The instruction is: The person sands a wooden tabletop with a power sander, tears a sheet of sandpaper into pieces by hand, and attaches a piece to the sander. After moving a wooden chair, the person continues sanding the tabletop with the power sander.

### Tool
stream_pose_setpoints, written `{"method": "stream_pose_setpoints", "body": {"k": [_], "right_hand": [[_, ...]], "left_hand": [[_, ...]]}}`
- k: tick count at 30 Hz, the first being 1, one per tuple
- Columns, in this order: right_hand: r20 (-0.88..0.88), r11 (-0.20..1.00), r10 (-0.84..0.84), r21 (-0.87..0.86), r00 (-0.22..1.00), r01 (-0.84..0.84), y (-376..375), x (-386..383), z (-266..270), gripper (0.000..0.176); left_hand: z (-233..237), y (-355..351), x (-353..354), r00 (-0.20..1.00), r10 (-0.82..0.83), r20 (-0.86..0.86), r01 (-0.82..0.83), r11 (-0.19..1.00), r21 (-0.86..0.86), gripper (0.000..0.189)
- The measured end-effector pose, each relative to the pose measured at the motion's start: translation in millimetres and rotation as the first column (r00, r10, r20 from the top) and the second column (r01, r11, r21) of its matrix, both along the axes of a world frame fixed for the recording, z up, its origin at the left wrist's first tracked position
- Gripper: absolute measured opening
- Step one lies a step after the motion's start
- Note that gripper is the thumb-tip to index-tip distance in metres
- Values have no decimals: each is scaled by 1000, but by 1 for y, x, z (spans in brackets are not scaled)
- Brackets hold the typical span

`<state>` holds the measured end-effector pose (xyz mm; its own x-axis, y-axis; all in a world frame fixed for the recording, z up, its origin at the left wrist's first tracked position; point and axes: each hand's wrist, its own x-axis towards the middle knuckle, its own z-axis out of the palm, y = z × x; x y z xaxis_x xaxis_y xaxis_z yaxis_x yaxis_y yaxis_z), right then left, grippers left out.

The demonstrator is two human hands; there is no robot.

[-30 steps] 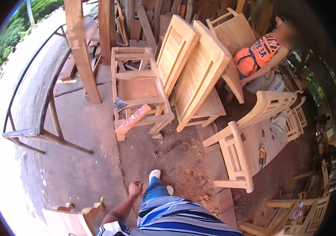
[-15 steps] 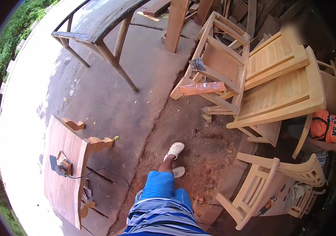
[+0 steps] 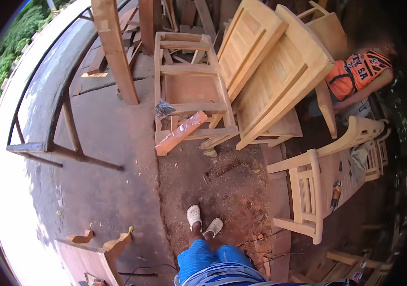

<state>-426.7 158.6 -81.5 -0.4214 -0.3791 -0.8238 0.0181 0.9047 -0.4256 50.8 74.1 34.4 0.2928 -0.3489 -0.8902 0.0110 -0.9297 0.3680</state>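
Neither of my hands shows in the head view; only my blue shorts (image 3: 208, 257), striped shirt and white clogs (image 3: 194, 217) appear at the bottom. Ahead of my feet stands an unfinished wooden frame (image 3: 194, 69). A reddish-brown piece with a shiny surface (image 3: 180, 133) and a small dark plastic bag (image 3: 164, 109) rest on it. Right of my legs is a pale wooden bench (image 3: 315, 190) with slatted sides, and an orange-and-black power tool (image 3: 336, 194) lies on its seat. At lower left, a wooden tabletop (image 3: 86, 262) with curvy legs is partly cut off.
Large panelled wooden boards (image 3: 279, 76) lean at the upper right. Beyond them sits a person in an orange jersey (image 3: 356, 76). A dark metal-framed table (image 3: 63, 95) stands at left, beside a wooden post (image 3: 113, 52). A black cord (image 3: 148, 268) crosses the ground.
My view has turned to the right, so the frame, boards and bench sit further left. The tabletop with the orange sander has slid down toward the bottom edge. My feet have shifted position.
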Motion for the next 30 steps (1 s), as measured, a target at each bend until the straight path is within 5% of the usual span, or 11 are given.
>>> {"method": "stream_pose_setpoints", "body": {"k": [4,10,30], "right_hand": [[-3,997,-74,0,997,74,-12,12,-2,43],[9,989,-149,15,989,149,-13,36,-2,44],[31,942,-333,-27,943,333,1,59,-3,46]], "left_hand": [[-25,-123,-35,954,-289,-86,274,949,-154,57],[-29,-198,-105,806,-559,-196,502,820,-274,57],[-15,-183,-206,418,-828,-374,782,538,-315,57]]}}
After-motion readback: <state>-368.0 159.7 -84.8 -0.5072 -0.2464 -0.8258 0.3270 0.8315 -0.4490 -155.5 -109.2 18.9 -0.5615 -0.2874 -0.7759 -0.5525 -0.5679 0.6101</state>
